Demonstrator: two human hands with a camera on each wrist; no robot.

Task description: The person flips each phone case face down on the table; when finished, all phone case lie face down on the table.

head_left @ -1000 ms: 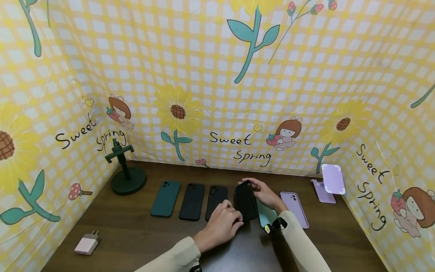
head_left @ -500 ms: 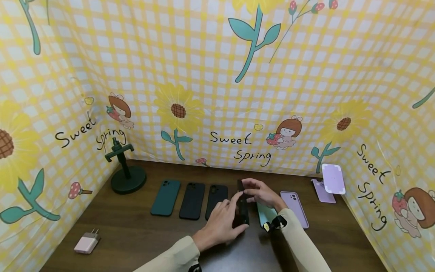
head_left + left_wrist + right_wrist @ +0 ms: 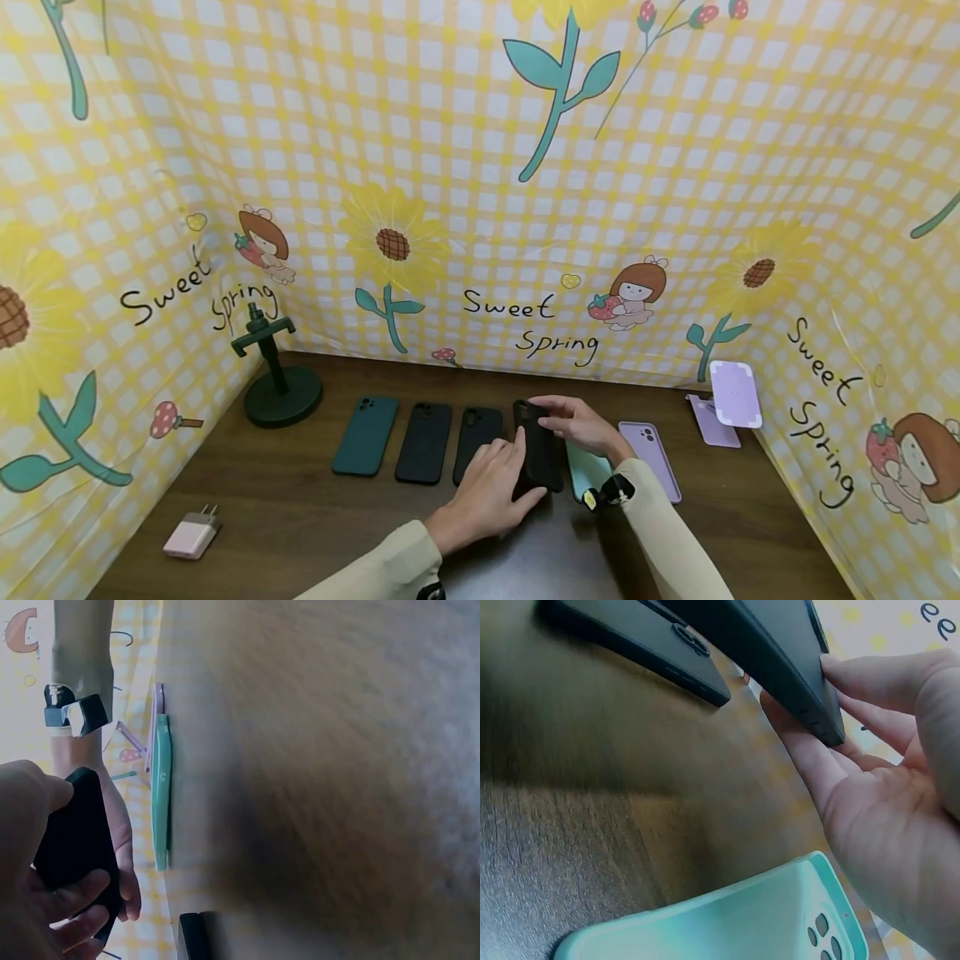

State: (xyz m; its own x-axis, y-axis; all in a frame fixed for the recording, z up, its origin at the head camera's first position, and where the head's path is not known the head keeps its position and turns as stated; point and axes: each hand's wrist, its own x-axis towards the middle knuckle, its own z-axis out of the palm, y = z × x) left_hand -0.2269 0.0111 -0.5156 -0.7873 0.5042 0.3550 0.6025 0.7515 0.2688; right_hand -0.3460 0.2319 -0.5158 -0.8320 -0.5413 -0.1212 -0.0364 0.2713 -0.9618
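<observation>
Left hand (image 3: 487, 493) and right hand (image 3: 581, 427) grip the black case (image 3: 542, 458) above the worktop (image 3: 300, 517), near the mint case (image 3: 588, 472). Judged step: two-handed handling; next move calls for steady edge grips.

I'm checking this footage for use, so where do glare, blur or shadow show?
Head view: mostly crisp, with pale glare on the table near the bottom and dark shadow beside the right sleeve; left wrist view: table badly blurred, backdrop washed out, held black case nearly featureless; right wrist view: the lying black case blurs toward the top-left corner.
</observation>
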